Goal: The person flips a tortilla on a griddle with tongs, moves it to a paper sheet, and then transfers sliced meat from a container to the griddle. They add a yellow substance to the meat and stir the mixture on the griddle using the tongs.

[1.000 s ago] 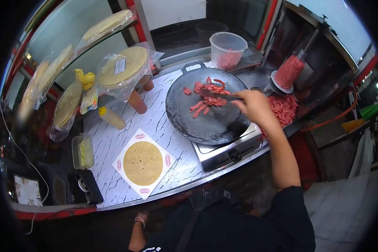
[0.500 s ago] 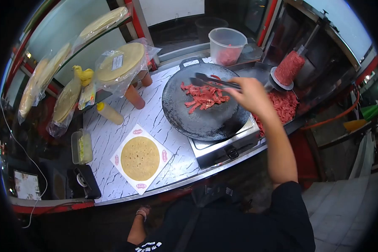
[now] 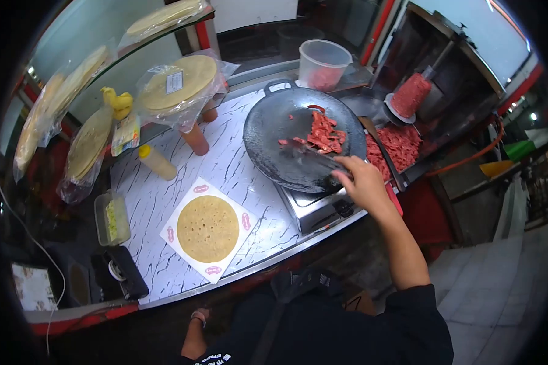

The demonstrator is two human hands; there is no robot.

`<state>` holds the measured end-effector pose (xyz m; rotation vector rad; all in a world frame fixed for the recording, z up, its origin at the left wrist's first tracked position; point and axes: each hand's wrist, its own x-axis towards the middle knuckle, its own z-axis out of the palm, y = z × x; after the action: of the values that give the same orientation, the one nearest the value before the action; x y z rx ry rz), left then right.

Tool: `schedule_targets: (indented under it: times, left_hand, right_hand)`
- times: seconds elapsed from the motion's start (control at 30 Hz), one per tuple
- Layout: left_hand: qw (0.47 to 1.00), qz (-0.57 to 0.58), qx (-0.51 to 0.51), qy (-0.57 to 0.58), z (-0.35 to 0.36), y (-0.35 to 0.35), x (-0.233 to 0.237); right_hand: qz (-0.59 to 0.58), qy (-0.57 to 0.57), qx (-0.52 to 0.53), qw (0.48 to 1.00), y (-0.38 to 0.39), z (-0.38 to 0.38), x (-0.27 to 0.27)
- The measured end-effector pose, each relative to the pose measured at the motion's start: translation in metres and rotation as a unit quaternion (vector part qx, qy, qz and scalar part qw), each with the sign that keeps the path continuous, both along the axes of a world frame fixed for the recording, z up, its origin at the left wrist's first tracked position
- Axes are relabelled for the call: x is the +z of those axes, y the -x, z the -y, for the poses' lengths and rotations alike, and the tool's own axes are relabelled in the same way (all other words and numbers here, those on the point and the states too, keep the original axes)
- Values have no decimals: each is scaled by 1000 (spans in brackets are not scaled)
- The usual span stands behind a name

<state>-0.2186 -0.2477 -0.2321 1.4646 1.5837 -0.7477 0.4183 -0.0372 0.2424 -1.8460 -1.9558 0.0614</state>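
Observation:
Over the round black griddle pan (image 3: 274,115), my right hand (image 3: 364,184) is closed around dark tongs (image 3: 318,159). The tongs are smeared by motion, and their tips are at the lower left of the red meat strips (image 3: 326,134). The strips lie bunched on the right half of the pan, with a curved red piece above them. My left hand (image 3: 201,314) hangs low beside my body, below the counter edge. It is small and dim there, so its fingers cannot be made out.
A flatbread (image 3: 208,228) lies on printed paper left of the stove (image 3: 323,213). Sauce bottles (image 3: 158,163) and a lettuce tub (image 3: 112,219) stand farther left. Bagged flatbreads (image 3: 179,85) rest on shelves. Right are raw meat (image 3: 402,146), a long knife (image 3: 380,149) and a meat spit (image 3: 411,94).
My right hand has moved down toward the pan's near right edge. The meat strips have shifted right into a tighter bunch. A long knife over the raw meat now shows.

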Motion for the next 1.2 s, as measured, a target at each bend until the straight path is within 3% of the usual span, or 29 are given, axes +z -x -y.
schedule_targets:
  times: [0.07, 0.17, 0.2, 0.27, 0.3, 0.43, 0.53, 0.6, 0.67, 0.77, 0.87, 0.93, 1.0, 1.03, 1.07, 1.1, 1.13, 1.17, 1.2]
  left_hand:
    - [995, 6, -101, 10, -1, 24, -6]
    - [988, 12, -153, -7, -12, 50, -17]
    - [987, 14, -159, -15, -16, 56, -19]
    - [985, 24, -170, -30, -24, 66, -24]
    - [983, 28, -175, -37, -29, 69, -24]
    - [984, 42, -166, -50, -45, 81, -28]
    - [997, 57, -47, -7, -48, 93, -39]
    - [987, 83, 135, 32, -48, 98, -41]
    - [955, 110, 270, 62, -44, 102, -41]
    - [970, 126, 199, 62, -34, 108, -35]
    - [983, 104, 140, 55, -25, 119, -46]
    - [983, 99, 139, 61, -18, 123, -46]
    - [965, 109, 222, 84, -15, 117, -38]
    - [938, 125, 308, 100, -15, 111, -25]
    - [875, 150, 445, 115, -8, 107, -23]
    - [949, 116, 264, 128, -18, 112, -24]
    - [991, 61, 31, 118, -26, 126, -37]
    - [983, 18, -160, 90, -36, 137, -41]
    - [976, 22, -209, 63, -34, 133, -42]
  right_hand:
    - [-28, -53, -48, 997, -23, -6, -1]
    - [-132, -67, -123, 981, -50, 5, 12]
    - [-75, -91, -125, 985, -50, 12, 20]
    - [-113, 2, -190, 975, -29, 19, 14]
    - [-96, -18, -164, 982, -40, 16, -20]
    - [-56, -75, -115, 989, -32, -4, 4]
    - [-48, -56, -169, 983, -23, -22, 11]
    - [34, -48, -126, 990, -14, -35, 2]
    - [-36, -25, -136, 990, -15, -36, 16]
    - [60, -22, -184, 981, -5, -33, 32]
    - [52, -52, -169, 983, 41, -12, 40]
    - [23, -70, -104, 992, 56, 4, 12]
    - [26, -25, -114, 993, 69, 13, -3]
    - [23, -58, -110, 992, 57, 12, -14]
    - [-15, -75, -147, 986, 38, 11, -24]
    - [-34, -69, -176, 981, 20, 18, -21]
    - [-53, -66, -201, 976, 8, 20, -17]
    - [-148, -50, -226, 962, 20, 31, 10]
    - [-148, -111, -203, 962, 8, 38, 8]
